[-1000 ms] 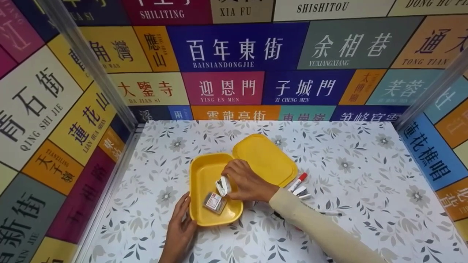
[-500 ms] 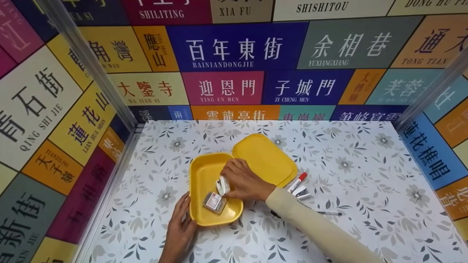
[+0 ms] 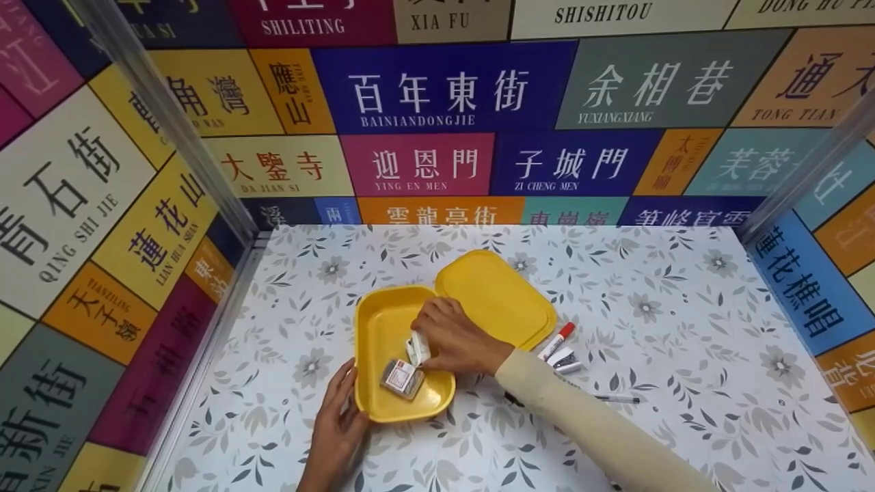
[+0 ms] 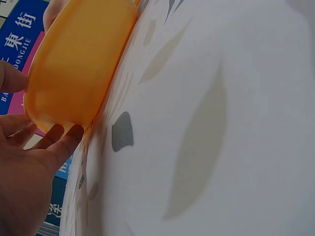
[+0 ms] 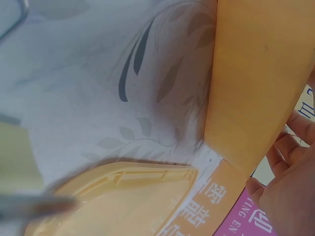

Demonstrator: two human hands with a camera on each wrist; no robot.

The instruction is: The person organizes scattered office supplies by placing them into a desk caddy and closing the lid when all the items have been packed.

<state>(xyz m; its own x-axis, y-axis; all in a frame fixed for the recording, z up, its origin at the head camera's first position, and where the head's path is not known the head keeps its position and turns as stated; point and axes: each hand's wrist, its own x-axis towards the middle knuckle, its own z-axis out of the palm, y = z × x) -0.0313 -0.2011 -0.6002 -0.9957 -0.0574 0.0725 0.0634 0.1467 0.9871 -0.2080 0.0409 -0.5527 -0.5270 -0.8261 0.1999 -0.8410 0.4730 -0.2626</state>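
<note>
Yellow plastic forms an open, rounded rectangular box (image 3: 374, 321) in the head view, a small labelled clear case (image 3: 402, 378) inside; the right hand (image 3: 454, 336) pinches a small white object (image 3: 418, 350) just beside it. In the left wrist view, the left hand (image 4: 30, 169) touches the box wall with spread, fairly straight fingers. In the right wrist view, that white object is hidden.

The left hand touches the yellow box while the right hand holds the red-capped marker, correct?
No: the head view shows the right hand holding a white item; the red-capped marker lies on the table. The left hand does touch the yellow box.
</note>
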